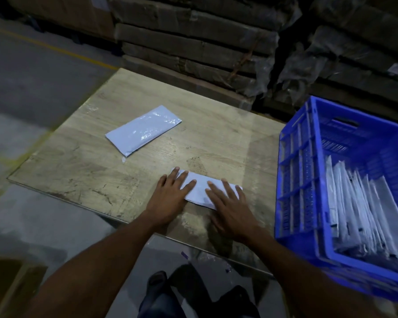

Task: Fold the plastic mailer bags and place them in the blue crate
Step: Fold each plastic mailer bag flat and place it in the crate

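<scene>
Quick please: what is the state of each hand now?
Left hand: open, fingers flat, pressing the folded mailer bag.
Right hand: open, fingers flat, pressing the same bag.

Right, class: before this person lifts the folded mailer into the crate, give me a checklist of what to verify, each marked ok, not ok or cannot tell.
1. Both hands on the folded mailer: ok; left hand and right hand press it flat with straight fingers.
2. Fold lies flat on the table: ok where visible; the hands hide part of it.
3. Fold will hold once released: cannot tell.
4. Crate close to the right hand: ok.
5. Room in the crate: ok; mailers fill the near part, the far end is bare.
6. Second mailer out of the path: ok; it lies apart, farther left.
</scene>
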`<action>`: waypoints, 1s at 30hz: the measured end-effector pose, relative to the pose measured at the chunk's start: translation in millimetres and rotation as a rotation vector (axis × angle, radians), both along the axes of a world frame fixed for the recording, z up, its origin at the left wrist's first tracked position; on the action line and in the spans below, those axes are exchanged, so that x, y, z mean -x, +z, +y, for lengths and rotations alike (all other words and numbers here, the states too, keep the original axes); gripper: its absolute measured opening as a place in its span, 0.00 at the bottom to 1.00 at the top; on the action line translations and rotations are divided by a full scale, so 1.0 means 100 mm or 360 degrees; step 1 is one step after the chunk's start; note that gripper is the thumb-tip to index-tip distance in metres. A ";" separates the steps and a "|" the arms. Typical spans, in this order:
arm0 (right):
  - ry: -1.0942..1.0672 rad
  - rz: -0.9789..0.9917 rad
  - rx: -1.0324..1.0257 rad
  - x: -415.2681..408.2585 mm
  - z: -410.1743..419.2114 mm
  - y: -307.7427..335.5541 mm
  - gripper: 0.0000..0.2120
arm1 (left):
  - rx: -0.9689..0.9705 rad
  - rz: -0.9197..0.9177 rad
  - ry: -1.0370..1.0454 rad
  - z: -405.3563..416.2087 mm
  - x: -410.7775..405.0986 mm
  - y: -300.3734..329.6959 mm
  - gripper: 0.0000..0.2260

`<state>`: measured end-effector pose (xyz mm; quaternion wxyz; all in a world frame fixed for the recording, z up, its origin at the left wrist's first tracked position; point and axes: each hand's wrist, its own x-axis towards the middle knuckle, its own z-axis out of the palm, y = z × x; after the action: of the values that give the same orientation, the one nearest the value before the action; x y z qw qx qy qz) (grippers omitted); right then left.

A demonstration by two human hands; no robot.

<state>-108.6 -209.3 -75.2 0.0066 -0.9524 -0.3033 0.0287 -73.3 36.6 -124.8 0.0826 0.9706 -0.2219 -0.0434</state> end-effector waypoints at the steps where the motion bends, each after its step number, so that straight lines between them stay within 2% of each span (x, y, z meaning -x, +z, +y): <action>1: 0.0197 -0.0166 -0.0035 0.07 0.02 -0.03 0.25 | 0.0031 0.0023 0.0007 0.00 -0.01 0.01 0.37; 3: 0.0535 -0.0356 -0.0157 0.19 0.07 -0.07 0.17 | 0.0091 0.0052 -0.0027 0.00 -0.04 0.02 0.36; 6: 0.0553 -0.0421 -0.0067 0.13 0.09 -0.09 0.09 | 0.0197 0.0090 -0.0121 0.01 -0.07 -0.01 0.37; 8: 0.0433 -0.0315 0.0080 0.01 0.09 -0.02 0.10 | 0.0354 0.0062 -0.0094 0.01 -0.06 0.01 0.36; 12: 0.0358 -0.0166 0.0103 -0.18 0.05 0.19 0.13 | 0.1036 -0.0007 0.0264 -0.04 0.08 -0.02 0.37; 13: 0.0342 -0.0139 0.0123 -0.19 0.04 0.25 0.15 | 0.1052 -0.0066 0.0286 -0.05 0.11 -0.05 0.38; 15: 0.0284 -0.0119 0.0155 -0.23 -0.03 0.31 0.19 | 0.0917 -0.0170 0.0234 -0.07 0.16 -0.12 0.40; 17: 0.0148 0.0016 0.0055 -0.25 -0.14 0.33 0.22 | 0.0761 -0.0206 0.0203 -0.10 0.19 -0.15 0.39; 20: 0.0087 0.0048 -0.0131 -0.23 -0.26 0.46 0.12 | 0.0615 -0.0185 0.0234 -0.14 0.18 -0.14 0.39; 22: -0.0003 0.0063 -0.0264 -0.22 -0.32 0.55 0.13 | 0.0521 -0.0151 0.0254 -0.15 0.15 -0.14 0.37; 26: -0.0212 -0.0112 -0.0453 -0.21 -0.46 0.82 0.19 | 0.0252 -0.0120 0.0217 -0.17 0.10 -0.14 0.28; 30: -0.0338 -0.0312 -0.0672 -0.21 -0.81 1.29 0.16 | 0.0091 -0.0023 0.0238 -0.31 0.05 0.04 0.27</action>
<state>-87.8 -290.4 53.5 0.1789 -0.9547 -0.2001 -0.1285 -78.7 5.2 -121.2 0.1116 0.9820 -0.1506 -0.0237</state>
